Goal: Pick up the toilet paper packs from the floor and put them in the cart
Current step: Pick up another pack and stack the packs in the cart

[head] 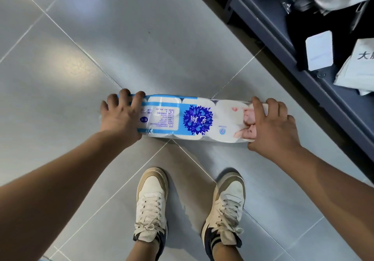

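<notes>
Two hands clasp one toilet paper pack lying crosswise above the shoes, left hand curled over its left end, right hand gripping its right end, equally near.

Beyond and left of the fingers of the left hand, grey floor lies open. Near the right hand, right of its fingers, a dark shelf base runs diagonally, narrowing that side. Two shoes stand behind the wrists.
</notes>
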{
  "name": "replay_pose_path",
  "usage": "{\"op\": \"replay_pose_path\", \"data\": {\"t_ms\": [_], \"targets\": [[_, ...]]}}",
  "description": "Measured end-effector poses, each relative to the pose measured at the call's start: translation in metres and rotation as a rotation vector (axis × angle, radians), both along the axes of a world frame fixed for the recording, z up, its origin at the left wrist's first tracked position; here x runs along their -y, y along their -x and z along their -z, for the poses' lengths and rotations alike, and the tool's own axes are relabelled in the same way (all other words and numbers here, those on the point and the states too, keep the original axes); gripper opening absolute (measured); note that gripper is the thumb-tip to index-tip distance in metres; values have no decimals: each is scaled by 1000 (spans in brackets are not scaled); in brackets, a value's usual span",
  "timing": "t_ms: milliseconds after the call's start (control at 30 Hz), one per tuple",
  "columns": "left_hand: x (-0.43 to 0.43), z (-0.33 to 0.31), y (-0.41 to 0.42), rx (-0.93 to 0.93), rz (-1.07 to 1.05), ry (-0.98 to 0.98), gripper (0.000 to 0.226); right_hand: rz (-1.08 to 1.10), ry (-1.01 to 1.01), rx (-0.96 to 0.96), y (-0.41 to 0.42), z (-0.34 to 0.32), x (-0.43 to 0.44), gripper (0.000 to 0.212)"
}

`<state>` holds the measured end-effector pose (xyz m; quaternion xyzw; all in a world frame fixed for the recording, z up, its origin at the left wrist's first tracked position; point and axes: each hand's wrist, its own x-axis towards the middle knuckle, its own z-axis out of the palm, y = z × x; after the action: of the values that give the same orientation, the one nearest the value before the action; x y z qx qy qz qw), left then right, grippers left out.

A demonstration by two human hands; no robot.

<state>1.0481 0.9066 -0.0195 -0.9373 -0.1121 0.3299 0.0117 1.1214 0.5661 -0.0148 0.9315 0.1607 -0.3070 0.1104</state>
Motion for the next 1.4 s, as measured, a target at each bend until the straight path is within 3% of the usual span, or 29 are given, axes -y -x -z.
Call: {"op": "replay_pose_path", "data": {"t_ms": [200,367,700,900,1100,1400], "targets": [[-10,-33,-1,47,-31,61,108,33,-74,11,1,-25,-3,125],[-24,-102,-5,101,-27,80,109,63,-148,64,2,-91,-4,125],[-36,-338,-16,221,-99,159,111,126,-239,128,-16,-317,-5,125],[-48,-512,-12,268,-127,189,116,192,-430,42,-19,-488,0,123],[-54,-663,15,398,-128,205,115,164,-574,135,2,-640,13,121],[-43,-819,26,515,38,210,109,101,-726,265,32,-772,43,121]]}}
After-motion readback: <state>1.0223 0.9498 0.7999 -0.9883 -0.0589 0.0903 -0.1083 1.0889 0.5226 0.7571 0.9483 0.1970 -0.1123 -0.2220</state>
